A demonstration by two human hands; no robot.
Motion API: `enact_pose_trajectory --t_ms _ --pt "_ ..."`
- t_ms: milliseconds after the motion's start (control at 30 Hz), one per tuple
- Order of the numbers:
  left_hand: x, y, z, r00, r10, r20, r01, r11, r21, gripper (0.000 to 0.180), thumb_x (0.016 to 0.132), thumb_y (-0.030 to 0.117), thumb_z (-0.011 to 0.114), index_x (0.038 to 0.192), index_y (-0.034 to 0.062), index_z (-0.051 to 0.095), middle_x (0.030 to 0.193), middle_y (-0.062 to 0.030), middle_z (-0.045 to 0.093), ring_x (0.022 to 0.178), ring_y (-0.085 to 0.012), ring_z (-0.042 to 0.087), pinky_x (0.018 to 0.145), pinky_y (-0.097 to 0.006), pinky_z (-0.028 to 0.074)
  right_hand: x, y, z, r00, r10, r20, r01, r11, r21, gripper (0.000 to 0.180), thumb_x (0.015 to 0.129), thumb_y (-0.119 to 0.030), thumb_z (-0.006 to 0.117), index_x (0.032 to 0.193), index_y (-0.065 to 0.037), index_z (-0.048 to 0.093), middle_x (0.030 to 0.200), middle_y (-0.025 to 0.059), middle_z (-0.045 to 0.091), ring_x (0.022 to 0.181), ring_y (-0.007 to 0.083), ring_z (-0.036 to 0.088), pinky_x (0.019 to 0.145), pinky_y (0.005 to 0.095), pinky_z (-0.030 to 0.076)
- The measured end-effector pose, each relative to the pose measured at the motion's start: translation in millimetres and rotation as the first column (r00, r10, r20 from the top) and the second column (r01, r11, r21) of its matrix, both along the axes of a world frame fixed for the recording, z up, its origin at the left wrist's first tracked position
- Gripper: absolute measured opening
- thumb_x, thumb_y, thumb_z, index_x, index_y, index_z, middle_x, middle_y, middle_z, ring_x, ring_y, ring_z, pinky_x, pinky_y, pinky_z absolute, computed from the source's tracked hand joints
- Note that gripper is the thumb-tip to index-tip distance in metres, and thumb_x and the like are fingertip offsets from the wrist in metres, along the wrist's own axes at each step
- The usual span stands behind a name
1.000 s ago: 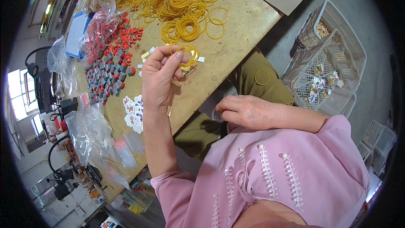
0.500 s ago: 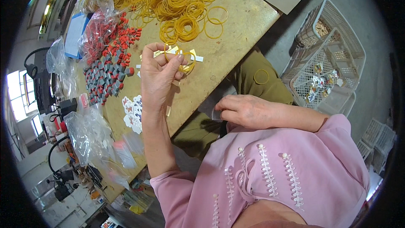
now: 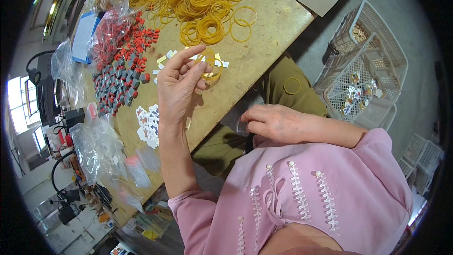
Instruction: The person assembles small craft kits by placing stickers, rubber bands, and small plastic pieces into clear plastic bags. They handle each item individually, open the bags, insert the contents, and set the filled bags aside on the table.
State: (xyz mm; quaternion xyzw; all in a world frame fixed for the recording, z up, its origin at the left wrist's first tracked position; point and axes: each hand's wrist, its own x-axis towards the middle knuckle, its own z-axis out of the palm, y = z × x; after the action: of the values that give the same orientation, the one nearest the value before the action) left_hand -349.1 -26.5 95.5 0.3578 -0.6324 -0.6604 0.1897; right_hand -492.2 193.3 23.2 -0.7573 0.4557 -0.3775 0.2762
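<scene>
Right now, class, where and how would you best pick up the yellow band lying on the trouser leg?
Probably pinch the yellow band by its rim nearest the right hand, coming from that side; the thin ring lies open on the trouser leg, so a fingertip might fit inside.

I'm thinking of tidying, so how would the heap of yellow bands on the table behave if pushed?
The heap of yellow bands would probably drag along in clumps rather than glide as one piece, since its loops overlap. It also looks likely to be light and floppy, as the bands are thin, open rings.
</scene>
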Motion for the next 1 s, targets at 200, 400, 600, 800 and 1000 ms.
enact_pose_trajectory --t_ms 200,400,600,800,1000 --pt "6 0 2 0.963 -0.067 -0.261 0.112 0.98 0.164 0.068 0.098 0.0 0.074 0.159 0.0041 0.045 0.089 -0.0093 0.076 0.061 -0.0039 0.061 0.056 -0.016 0.048 -11 -3 8 1.0 -0.019 0.015 0.019 1.0 0.003 0.033 0.076 -0.011 0.077 0.104 0.0 0.064 0.123 0.0174 0.064 0.118 0.036 0.064 0.095 0.0417 0.057" --pt "12 15 -2 0.925 -0.069 -0.373 0.19 0.936 0.297 0.075 0.096 -0.002 0.076 0.162 0.0043 0.041 0.089 -0.0089 0.076 0.062 -0.0055 0.062 0.058 -0.016 0.049 -28 -8 40 0.981 -0.192 0.018 0.192 0.981 -0.022 0.041 0.078 -0.008 0.082 0.116 -0.004 0.066 0.105 0.014 0.067 0.099 0.0336 0.069 0.083 0.0423 0.057" --pt "13 39 3 0.956 -0.106 -0.274 0.167 0.963 0.211 0.075 0.095 -0.002 0.077 0.161 0.007 0.043 0.09 -0.0066 0.076 0.069 -0.0053 0.063 0.062 -0.017 0.05 -25 -18 65 0.888 -0.427 0.172 0.44 0.897 -0.048 0.062 0.089 -0.004 0.083 0.147 -0.002 0.059 0.084 0.0076 0.066 0.071 0.02 0.064 0.064 0.0338 0.053" --pt "14 42 12 0.946 -0.253 -0.202 0.289 0.941 0.178 0.068 0.094 -0.002 0.078 0.156 0.0065 0.052 0.091 -0.0031 0.075 0.071 -0.0039 0.062 0.063 -0.018 0.048 -30 -33 55 0.92 -0.365 0.142 0.376 0.924 -0.066 0.035 0.09 -0.005 0.079 0.122 -0.005 0.067 0.086 0.0125 0.066 0.078 0.0331 0.068 0.07 0.0413 0.055" --pt "7 32 27 0.934 -0.358 0.006 0.356 0.929 0.103 0.036 0.102 0.003 0.068 0.137 0.0043 0.069 0.092 -0.0022 0.076 0.075 -0.0036 0.063 0.066 -0.019 0.051 -31 -26 55 0.94 -0.333 0.075 0.336 0.941 -0.039 0.015 0.089 -0.007 0.078 0.096 -0.004 0.066 0.087 0.0126 0.067 0.083 0.0349 0.068 0.071 0.044 0.055"
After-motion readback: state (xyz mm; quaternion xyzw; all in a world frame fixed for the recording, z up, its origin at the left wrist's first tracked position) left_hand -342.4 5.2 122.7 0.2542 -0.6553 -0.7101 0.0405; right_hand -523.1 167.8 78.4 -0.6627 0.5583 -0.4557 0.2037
